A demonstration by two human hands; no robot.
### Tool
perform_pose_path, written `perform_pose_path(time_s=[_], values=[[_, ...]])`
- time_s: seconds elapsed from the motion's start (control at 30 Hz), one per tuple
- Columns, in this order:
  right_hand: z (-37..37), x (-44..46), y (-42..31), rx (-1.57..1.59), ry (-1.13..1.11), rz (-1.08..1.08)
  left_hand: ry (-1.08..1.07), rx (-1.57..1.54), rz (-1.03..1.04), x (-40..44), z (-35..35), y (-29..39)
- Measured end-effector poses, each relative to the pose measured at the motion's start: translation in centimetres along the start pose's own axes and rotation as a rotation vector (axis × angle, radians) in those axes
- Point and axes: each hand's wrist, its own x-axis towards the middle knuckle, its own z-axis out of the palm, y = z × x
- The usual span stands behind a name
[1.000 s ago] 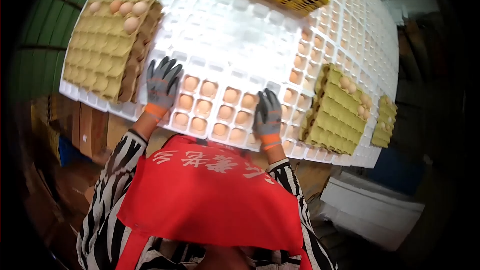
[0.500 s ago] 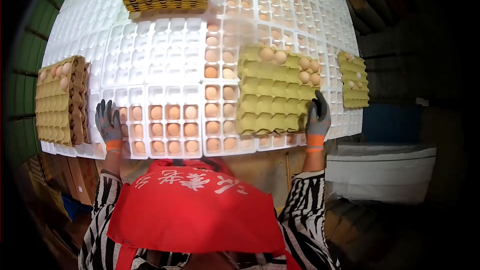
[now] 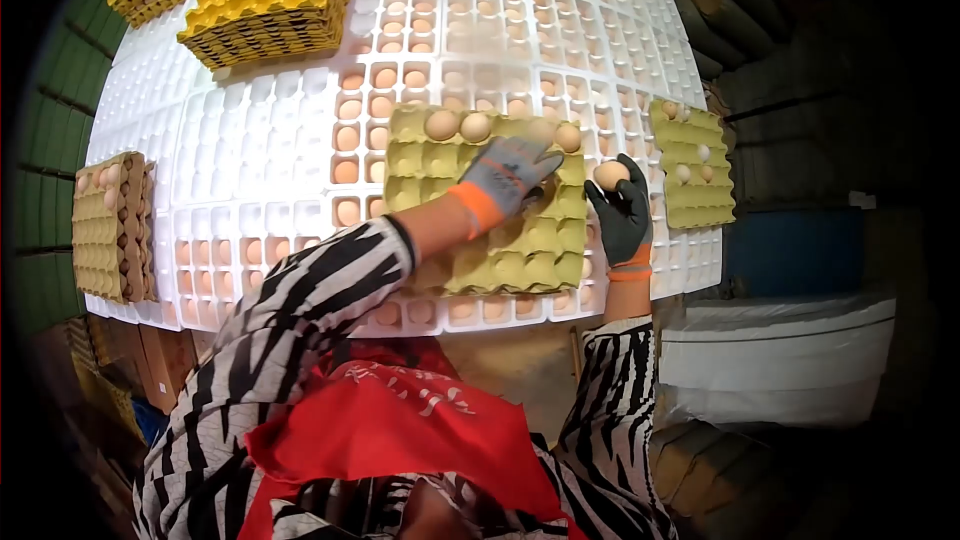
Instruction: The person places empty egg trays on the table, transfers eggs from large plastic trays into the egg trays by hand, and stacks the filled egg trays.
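Note:
Slanting across the view, my left hand [image 3: 505,180], in a grey glove with an orange cuff, is over the right half of a yellow-green egg tray [image 3: 425,210]. Its fingertips are partly hidden and blurred, so whether it grips an egg does not show. Just above its fingers sits an egg [image 3: 567,137], with a blurred one beside it. Two more eggs [image 3: 458,126] rest at the tray's upper left. Right of the tray, my right hand [image 3: 622,215], dark palm turned up, has its fingers closed around an egg [image 3: 611,176].
White foam trays [image 3: 220,180] with square cells cover the table, many holding eggs. Stacked yellow egg trays [image 3: 270,0] stand at the back left. Other egg trays lie at the left [image 3: 100,240] and right [image 3: 695,190]. A wrapped white stack [image 3: 775,360] stands at the lower right.
My left hand has crossed from the foam trays at the left onto the egg tray. My right hand has left that tray's edge, turned palm up and holds an egg. The view has shifted.

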Motion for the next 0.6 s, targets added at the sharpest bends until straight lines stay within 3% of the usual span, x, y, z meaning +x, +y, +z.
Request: perform_pose_path(time_s=[0.03,0.07,0.13,0.17,0.2,0.23,0.27,0.3,0.33,0.37,0.43,0.47,0.53,0.57,0.6], values=[[-1.0,0.1,0.3,0.055,-0.061,0.150,-0.073,0.108,0.017,0.9,2.2,-0.3],[-1.1,1.8,-1.0,0.615,0.114,0.666,-0.117,0.078,-0.030,1.6,2.3,-0.1],[0.3,4.8,-2.1,0.084,-0.077,0.699,-0.206,0.027,-0.128,2.7,1.6,0.2],[0.7,5.3,0.3,-0.347,-0.230,0.241,-0.072,-0.242,-0.239,2.4,1.6,-0.1],[1.8,6.3,-0.8,-0.644,-0.310,0.057,0.065,-0.509,-0.347,1.6,1.4,-0.8],[2.3,6.5,-0.2,-0.815,-0.400,0.046,0.207,-0.775,-0.450,0.7,0.5,-1.4],[2.5,6.6,0.3,-0.986,-0.490,0.035,0.136,-1.339,-0.507,0.4,-0.9,-3.5],[2.3,6.8,0.6,-0.886,-0.457,0.072,0.327,-1.540,-0.729,-0.1,-3.2,-2.9],[1.8,7.1,0.7,-0.788,-0.427,0.104,0.343,-1.617,-0.667,-0.6,-4.7,-3.9],[1.2,6.3,2.3,-0.451,-0.223,0.243,0.281,-1.391,-0.677,-1.0,-6.5,-4.8],[1.4,7.1,1.3,-0.155,-0.198,0.349,0.138,-0.817,-0.715,-0.8,-9.0,-4.8],[1.3,7.3,0.3,-0.011,-0.186,0.408,0.200,-0.328,-0.470,-1.4,-7.6,-5.5],[1.2,7.7,-1.9,0.271,-0.155,0.530,-0.119,0.272,-0.186,-1.1,-7.9,-5.2],[1.2,8.1,-2.4,0.412,-0.137,0.583,-0.484,0.302,-0.294,-0.1,-8.1,-4.2],[1.5,8.6,-1.5,0.138,-0.290,0.559,-0.436,0.350,-0.258,0.3,-7.4,-4.0]])
